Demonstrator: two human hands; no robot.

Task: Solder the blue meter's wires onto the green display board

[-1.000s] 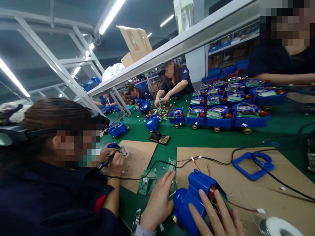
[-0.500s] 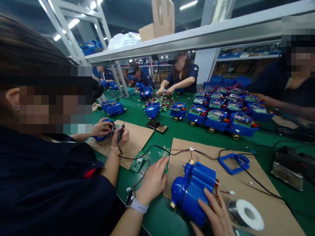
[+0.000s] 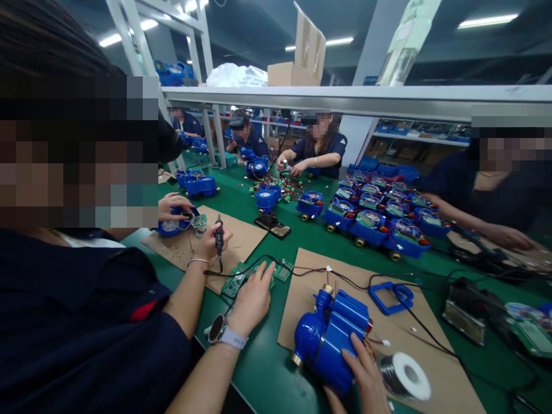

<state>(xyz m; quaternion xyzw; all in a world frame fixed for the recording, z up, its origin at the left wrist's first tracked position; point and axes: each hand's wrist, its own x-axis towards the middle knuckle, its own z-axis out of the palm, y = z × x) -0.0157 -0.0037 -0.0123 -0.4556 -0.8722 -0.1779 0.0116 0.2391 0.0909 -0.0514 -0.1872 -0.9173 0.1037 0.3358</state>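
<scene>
My left hand (image 3: 251,299), with a watch on its wrist, reaches over the green circuit boards (image 3: 235,283) between the two brown sheets. Its fingers are stretched out, and whether they touch a board I cannot tell. A blue water meter (image 3: 332,339) with brass pipe ends lies on its side on the right brown sheet (image 3: 297,299). My right hand (image 3: 364,376) holds the meter's near end, fingers on its casing and thumb low at the frame's bottom edge. Wires with a white connector stick out beside that hand.
A solder spool (image 3: 405,376) and a blue frame (image 3: 390,299) lie on the right sheet, crossed by a black cable. At left a co-worker's hand holds a soldering iron (image 3: 219,236). Several blue meters with boards (image 3: 371,221) stand at the back right. Other people sit around the green table.
My left hand has moved left, further over the circuit boards. My right hand stays on the meter. The co-worker's iron has moved back from the small board at left. The view has tilted.
</scene>
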